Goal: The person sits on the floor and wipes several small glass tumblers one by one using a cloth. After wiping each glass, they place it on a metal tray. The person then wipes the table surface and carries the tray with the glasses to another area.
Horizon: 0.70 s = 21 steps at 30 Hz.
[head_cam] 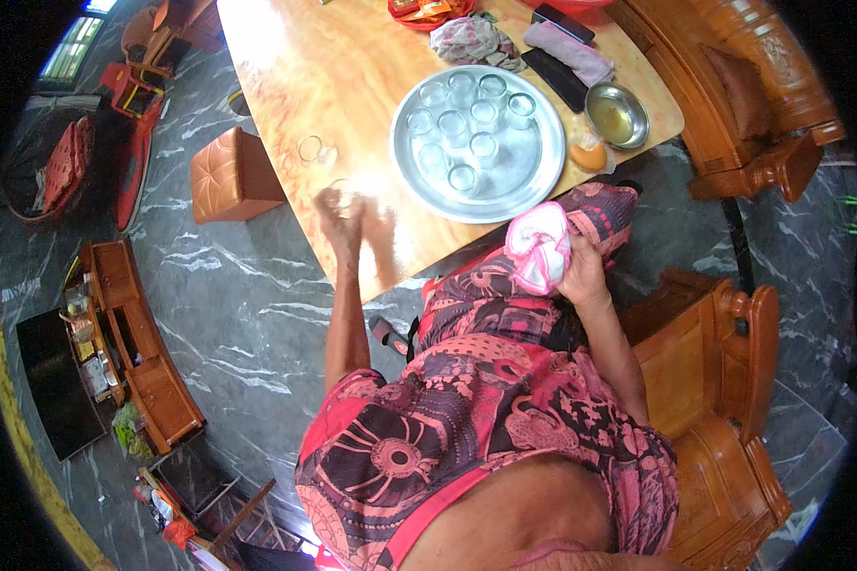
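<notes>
My left hand point(343, 221) is at the near left part of the glossy table point(293, 93), its fingers around a clear glass point(343, 191) that rests on or just above the surface. Another clear glass point(311, 148) stands just beyond it. A white cloth with pink edging point(540, 246) is bunched in my right hand point(584, 271), over my lap by the table's edge. Between and beyond the hands lies a round metal tray point(525, 189) with several clear glasses point(453, 123) on it.
Right of the tray are a metal bowl with yellowish liquid point(616, 118), an orange curved item point(588, 157), a dark case point(555, 78) and a folded pinkish cloth point(568, 51). A crumpled cloth point(471, 41) lies behind the tray. A brown padded stool point(232, 175) stands at left.
</notes>
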Tool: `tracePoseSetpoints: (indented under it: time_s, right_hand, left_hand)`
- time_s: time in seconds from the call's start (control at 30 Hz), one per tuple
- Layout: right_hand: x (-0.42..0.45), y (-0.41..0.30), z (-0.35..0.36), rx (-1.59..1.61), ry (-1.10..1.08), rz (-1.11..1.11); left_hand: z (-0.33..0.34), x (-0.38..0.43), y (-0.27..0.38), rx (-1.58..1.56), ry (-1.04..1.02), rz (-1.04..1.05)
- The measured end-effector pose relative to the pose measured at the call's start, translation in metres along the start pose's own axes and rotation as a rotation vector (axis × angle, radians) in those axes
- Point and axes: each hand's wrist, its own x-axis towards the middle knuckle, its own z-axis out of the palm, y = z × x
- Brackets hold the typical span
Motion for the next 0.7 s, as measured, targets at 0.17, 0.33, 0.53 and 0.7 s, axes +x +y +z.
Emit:
tracePoseSetpoints:
  time_s: [0.17,0.33,0.53,0.7]
  right_hand:
    - [0.025,-0.007,0.048,-0.073,-0.068,-0.061]
    - [0.029,-0.015,0.09,-1.265,-0.257,-0.541]
    - [0.011,-0.03,0.095,-1.422,-0.272,-0.543]
    - [0.007,-0.037,0.104,-1.479,-0.268,-0.426]
  left_hand:
    - [0.058,-0.043,0.085,-0.056,-0.415,0.093]
    - [0.087,-0.061,0.15,-0.221,-0.771,0.109]
    - [0.084,-0.055,0.175,-0.553,-0.853,-0.035]
    - [0.075,-0.051,0.188,-0.708,-0.955,-0.318]
